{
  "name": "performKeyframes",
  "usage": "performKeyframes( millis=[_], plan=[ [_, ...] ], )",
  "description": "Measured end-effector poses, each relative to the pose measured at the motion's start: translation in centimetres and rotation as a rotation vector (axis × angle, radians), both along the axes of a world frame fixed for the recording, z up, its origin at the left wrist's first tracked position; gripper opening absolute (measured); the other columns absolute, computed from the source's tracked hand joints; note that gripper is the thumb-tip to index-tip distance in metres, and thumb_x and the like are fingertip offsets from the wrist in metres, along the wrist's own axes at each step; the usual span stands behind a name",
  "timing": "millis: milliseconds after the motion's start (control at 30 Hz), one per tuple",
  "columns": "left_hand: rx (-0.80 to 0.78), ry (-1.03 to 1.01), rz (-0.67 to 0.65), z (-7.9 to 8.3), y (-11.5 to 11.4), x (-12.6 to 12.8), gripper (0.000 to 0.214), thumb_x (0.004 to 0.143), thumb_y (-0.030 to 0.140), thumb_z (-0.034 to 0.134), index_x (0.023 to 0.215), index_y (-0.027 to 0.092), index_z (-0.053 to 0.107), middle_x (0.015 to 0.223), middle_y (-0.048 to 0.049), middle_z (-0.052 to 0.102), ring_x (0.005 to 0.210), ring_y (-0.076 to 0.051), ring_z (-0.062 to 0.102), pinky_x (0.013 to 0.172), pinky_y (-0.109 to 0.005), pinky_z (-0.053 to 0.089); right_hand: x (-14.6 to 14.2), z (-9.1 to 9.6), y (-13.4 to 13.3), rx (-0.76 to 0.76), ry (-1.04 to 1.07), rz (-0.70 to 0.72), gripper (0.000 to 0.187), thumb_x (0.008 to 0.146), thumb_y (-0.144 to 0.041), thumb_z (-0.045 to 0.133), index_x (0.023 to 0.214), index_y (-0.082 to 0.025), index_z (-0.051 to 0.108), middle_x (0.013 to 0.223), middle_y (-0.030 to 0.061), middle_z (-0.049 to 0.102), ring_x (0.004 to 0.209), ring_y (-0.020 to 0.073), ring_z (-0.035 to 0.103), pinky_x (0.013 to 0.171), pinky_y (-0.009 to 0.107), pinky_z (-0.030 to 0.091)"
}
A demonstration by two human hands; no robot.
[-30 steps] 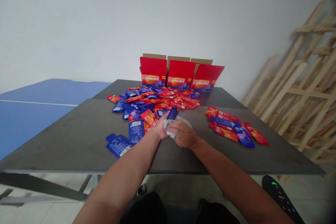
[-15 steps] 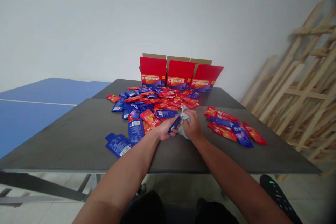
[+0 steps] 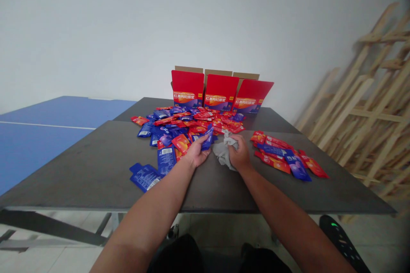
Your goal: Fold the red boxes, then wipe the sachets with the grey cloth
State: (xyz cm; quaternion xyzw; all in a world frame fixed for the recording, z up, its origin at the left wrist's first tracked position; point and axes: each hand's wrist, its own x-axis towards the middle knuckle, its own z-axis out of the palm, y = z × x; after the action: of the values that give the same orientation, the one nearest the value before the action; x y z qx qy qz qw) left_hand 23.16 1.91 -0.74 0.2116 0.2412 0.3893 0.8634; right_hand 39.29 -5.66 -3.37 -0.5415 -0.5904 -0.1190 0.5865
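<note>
My left hand (image 3: 196,155) grips a blue sachet (image 3: 208,137) upright at the near edge of a heap of red and blue sachets (image 3: 188,123). My right hand (image 3: 239,152) is closed on the top of a crumpled grey cloth (image 3: 222,153), whose lower part rests on the dark table (image 3: 96,175). The cloth lies between my hands, and neither hand touches the smaller group of sachets (image 3: 282,154) on the right. A few blue sachets (image 3: 144,177) lie flat to the left of my left wrist.
Red-flapped cardboard cartons (image 3: 221,91) stand in a row at the table's far end, behind the heap. A blue table (image 3: 38,145) adjoins on the left. Wooden frames (image 3: 352,106) lean against the white wall on the right.
My hands have drawn apart. The blue sachet now stands upright in my left hand, away from the cloth, which hangs lower from my right hand onto the table.
</note>
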Motion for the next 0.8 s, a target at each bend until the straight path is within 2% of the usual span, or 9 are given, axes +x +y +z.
performKeyframes(
  millis=[133, 233, 300, 433, 533, 700, 800],
  plan=[
    [0.039, -0.019, 0.082, -0.2, 0.1, 0.4, 0.018, 0.078, 0.005, 0.063, 0.094, 0.014, 0.061, 0.075, -0.0024, 0.067, 0.061, -0.011, 0.064, 0.064, -0.022, 0.054, -1.0, 0.8, -1.3, 0.023, -0.267, 0.266, 0.028, 0.076, -0.015, 0.051, 0.102, -0.022, 0.061, 0.102, 0.0087, 0.065, 0.099, 0.0234, 0.061, 0.089, 0.042, 0.051],
    [0.134, -0.025, 0.062, -0.3, -0.2, 0.6, 0.023, 0.078, 0.006, 0.064, 0.099, 0.016, 0.06, 0.08, -0.0031, 0.068, 0.065, -0.013, 0.066, 0.065, -0.024, 0.054, -1.6, 0.7, -1.4, -0.032, -0.451, 0.446, 0.033, 0.071, -0.011, 0.051, 0.1, -0.022, 0.062, 0.105, 0.0084, 0.067, 0.1, 0.0228, 0.061, 0.09, 0.042, 0.051],
    [0.178, -0.014, 0.048, -0.3, -0.5, 0.6, 0.023, 0.079, 0.008, 0.064, 0.1, 0.017, 0.06, 0.08, -0.0024, 0.068, 0.064, -0.012, 0.066, 0.063, -0.023, 0.053, -1.7, 0.5, -1.2, -0.081, -0.525, 0.48, 0.036, 0.068, -0.009, 0.05, 0.1, -0.021, 0.063, 0.105, 0.0084, 0.069, 0.101, 0.023, 0.061, 0.092, 0.044, 0.05],
    [0.232, 0.012, -0.023, -0.5, -1.1, 0.7, 0.013, 0.081, 0.012, 0.064, 0.092, 0.016, 0.061, 0.075, -0.0013, 0.065, 0.058, -0.01, 0.061, 0.057, -0.019, 0.05, -1.4, 0.2, -0.7, -0.128, -0.522, 0.379, 0.04, 0.068, -0.008, 0.048, 0.103, -0.021, 0.064, 0.105, 0.0086, 0.069, 0.103, 0.024, 0.06, 0.095, 0.045, 0.049],
    [0.238, 0.067, -0.1, -0.7, -1.4, 0.7, 0.008, 0.084, 0.018, 0.062, 0.091, 0.016, 0.061, 0.073, -0.0017, 0.064, 0.055, -0.011, 0.06, 0.055, -0.021, 0.05, -0.8, 0.0, -0.3, -0.12, -0.489, 0.29, 0.039, 0.068, -0.008, 0.048, 0.102, -0.02, 0.063, 0.105, 0.0088, 0.068, 0.102, 0.0245, 0.059, 0.095, 0.044, 0.049],
    [0.257, 0.151, -0.269, -0.7, -1.8, 0.6, 0.017, 0.089, 0.027, 0.057, 0.102, 0.018, 0.061, 0.079, -0.0057, 0.067, 0.061, -0.017, 0.066, 0.055, -0.029, 0.055, -0.1, -0.3, 0.1, -0.11, -0.378, 0.132, 0.04, 0.069, -0.006, 0.046, 0.103, -0.019, 0.062, 0.105, 0.0086, 0.067, 0.103, 0.025, 0.058, 0.096, 0.045, 0.047],
    [0.256, 0.173, -0.308, -0.6, -1.9, 0.4, 0.022, 0.088, 0.029, 0.058, 0.107, 0.019, 0.06, 0.084, -0.0074, 0.068, 0.066, -0.019, 0.068, 0.055, -0.029, 0.055, 0.1, -0.4, 0.3, -0.117, -0.26, 0.051, 0.039, 0.07, -0.006, 0.045, 0.103, -0.018, 0.062, 0.105, 0.0091, 0.066, 0.101, 0.0249, 0.058, 0.094, 0.044, 0.048]
  ],
)
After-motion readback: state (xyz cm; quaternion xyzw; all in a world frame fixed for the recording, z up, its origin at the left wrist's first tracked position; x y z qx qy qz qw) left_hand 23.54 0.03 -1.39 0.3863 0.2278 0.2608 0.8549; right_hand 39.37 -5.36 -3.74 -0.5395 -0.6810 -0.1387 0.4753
